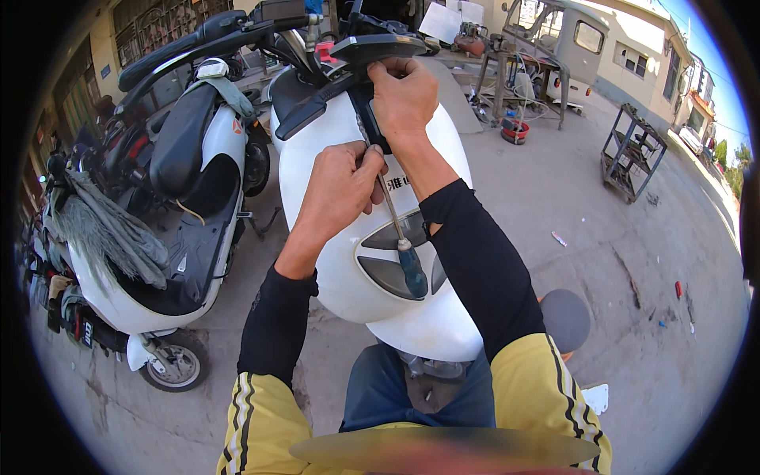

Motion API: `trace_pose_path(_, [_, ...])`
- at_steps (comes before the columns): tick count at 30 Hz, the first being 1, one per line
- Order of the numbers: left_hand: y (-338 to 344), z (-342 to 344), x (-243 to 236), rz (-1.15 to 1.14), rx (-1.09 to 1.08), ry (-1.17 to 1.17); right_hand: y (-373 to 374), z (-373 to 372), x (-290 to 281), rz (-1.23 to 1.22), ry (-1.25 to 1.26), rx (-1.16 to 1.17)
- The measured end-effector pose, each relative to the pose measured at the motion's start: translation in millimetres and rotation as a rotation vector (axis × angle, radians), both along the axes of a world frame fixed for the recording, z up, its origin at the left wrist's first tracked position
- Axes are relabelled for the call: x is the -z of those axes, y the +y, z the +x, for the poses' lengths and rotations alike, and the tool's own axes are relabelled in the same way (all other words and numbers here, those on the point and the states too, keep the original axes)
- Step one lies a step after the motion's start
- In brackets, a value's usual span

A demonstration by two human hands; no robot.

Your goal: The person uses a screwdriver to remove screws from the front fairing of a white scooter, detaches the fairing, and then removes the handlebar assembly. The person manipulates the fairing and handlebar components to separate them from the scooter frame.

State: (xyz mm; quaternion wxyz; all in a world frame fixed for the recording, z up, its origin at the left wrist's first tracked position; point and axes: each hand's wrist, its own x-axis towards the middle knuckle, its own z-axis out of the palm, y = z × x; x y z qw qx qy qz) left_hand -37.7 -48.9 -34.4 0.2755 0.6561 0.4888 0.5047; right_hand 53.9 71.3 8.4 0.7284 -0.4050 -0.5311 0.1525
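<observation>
The left hand (339, 190) is curled into a fist around the metal shaft of a screwdriver (400, 237), gripping it high up near the tip end; the shaft slants down and to the right from the fist, and its blue-green handle hangs free below, over the grey vent inserts of the panel. The right hand (404, 99) sits just above the left, its fingers closed over the dark trim strip (317, 107) at the top of the white scooter front panel (317, 158), with the thumb side pressed against the black centre piece there. The screwdriver's tip is hidden between the two hands, so where it meets the panel cannot be told. Both forearms wear black sleeves under yellow striped cuffs. The black handlebar (198, 39) crosses above the hands. To the left stands a second white scooter (158, 237) with a black seat and a grey cloth draped over it. A metal rack (629, 150) stands well apart on the concrete to the right.
</observation>
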Motion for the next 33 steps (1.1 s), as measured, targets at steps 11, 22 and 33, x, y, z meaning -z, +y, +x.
trace_pose_path(11, [-0.8, -4.1, 2.0, 0.010, 0.025, 0.003, 13.3, 3.0, 8.5, 0.178, -0.045, -0.037])
trace_pose_path(22, [1.1, -4.8, 2.8, 0.012, 0.029, 0.003, 3.4, 4.1, 1.2, -0.037, -0.082, -0.040])
trace_pose_path(33, [-51.0, -20.7, 50.2, 0.149, 0.023, -0.437, -171.7, 91.3, 103.8, 0.085, -0.589, -0.669])
